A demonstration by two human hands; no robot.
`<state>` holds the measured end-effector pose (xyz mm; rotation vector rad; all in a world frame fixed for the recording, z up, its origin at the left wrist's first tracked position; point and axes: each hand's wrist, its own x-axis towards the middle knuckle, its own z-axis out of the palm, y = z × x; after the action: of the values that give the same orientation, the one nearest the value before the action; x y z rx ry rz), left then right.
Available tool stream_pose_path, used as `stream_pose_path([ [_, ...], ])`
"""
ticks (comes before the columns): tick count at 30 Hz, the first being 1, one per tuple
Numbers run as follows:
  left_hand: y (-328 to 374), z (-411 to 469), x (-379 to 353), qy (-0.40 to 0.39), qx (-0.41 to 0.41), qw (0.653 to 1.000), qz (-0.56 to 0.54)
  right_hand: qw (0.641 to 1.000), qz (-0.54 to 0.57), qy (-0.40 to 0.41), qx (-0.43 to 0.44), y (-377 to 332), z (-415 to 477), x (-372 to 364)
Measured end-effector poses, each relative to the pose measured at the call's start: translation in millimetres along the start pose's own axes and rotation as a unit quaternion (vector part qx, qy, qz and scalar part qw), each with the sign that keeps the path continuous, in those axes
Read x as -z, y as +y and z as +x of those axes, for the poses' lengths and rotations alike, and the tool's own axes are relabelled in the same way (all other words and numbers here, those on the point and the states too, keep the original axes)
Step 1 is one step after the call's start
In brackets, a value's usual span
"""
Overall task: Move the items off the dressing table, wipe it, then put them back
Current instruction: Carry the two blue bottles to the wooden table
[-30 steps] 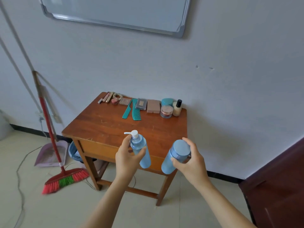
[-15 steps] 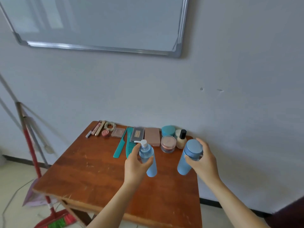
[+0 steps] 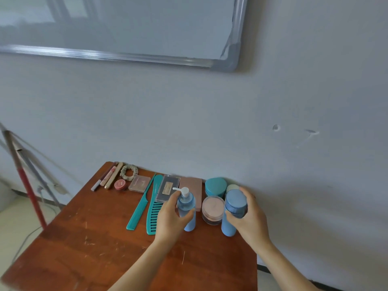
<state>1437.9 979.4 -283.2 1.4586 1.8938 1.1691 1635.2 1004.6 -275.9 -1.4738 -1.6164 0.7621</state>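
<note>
My left hand (image 3: 171,220) grips a blue pump bottle (image 3: 187,206), held upright with its base at the wooden dressing table (image 3: 94,244). My right hand (image 3: 251,219) grips a blue capped bottle (image 3: 233,211), also upright, just right of a round pink jar (image 3: 212,210). Along the wall edge lie two teal combs (image 3: 147,203), a grey case (image 3: 168,189), a pink box (image 3: 191,183), a teal jar (image 3: 215,185), a small compact (image 3: 139,183), a red pot (image 3: 120,184), a scrunchie (image 3: 128,172) and pencils (image 3: 107,178).
A whiteboard (image 3: 126,28) hangs on the wall above the table. A red-handled broom (image 3: 27,185) leans at the left, beside the table. The table's right edge runs close to my right forearm.
I have stepped up to the table. Both hands carried the blue bottles forward over the tabletop and lowered them near the back row of items.
</note>
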Motion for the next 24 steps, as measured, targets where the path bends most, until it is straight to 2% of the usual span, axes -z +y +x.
stream_pose_path([
  [6, -5, 17, -7, -0.011, -0.019, 1.000, -0.003, 1.000, -0.005, 0.017, -0.009, 2, 4, -1],
  [18, -19, 25, 1, -0.085, -0.085, 0.992, 0.033, 0.998, -0.028, 0.050, -0.002, 0, -15, -11],
  [24, -25, 21, -2, -0.075, -0.086, 0.993, 0.028, 0.995, -0.054, 0.089, -0.006, -3, -17, -15],
])
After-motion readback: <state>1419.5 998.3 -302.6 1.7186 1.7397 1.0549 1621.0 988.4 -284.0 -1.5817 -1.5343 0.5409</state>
